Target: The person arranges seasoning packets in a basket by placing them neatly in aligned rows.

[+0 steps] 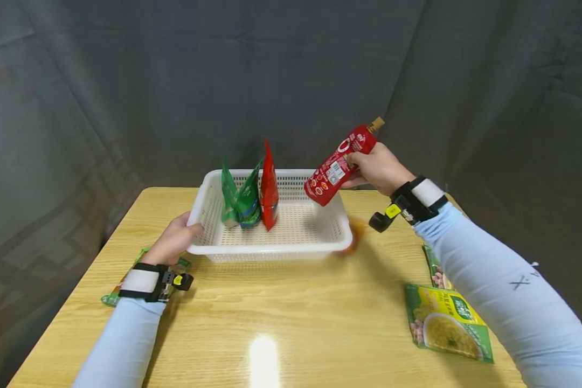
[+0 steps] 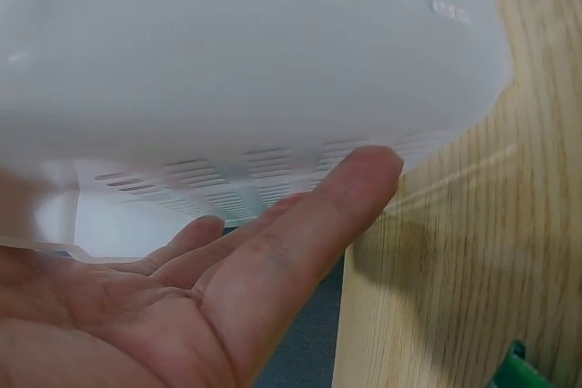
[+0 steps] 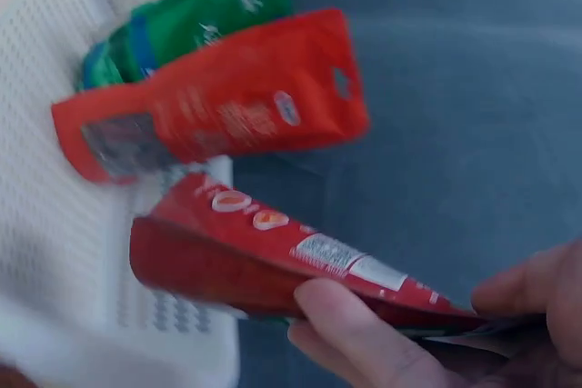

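Two soup-mix packets (image 1: 447,322) lie nearest me on the wooden table (image 1: 281,318), at the right beneath my right sleeve, the far one mostly covered by it. At the left, a green packet (image 1: 121,288) shows partly under my left wrist. Beyond it, my left hand (image 1: 171,242) rests against the left end wall of the white perforated basket (image 1: 271,250); the left wrist view shows its fingers (image 2: 309,233) straight and laid flat on the wall, clasping nothing. Inside the basket stand two green pouches (image 1: 240,199) and, just beside them, a red pouch (image 1: 269,188), all upright toward the back. Farthest, my right hand (image 1: 378,168) holds a red spouted pouch (image 1: 339,164) tilted in the air above the basket's right end, cap up and away; fingers and thumb are wrapped round its upper part. A grey curtain (image 1: 291,70) closes the background.
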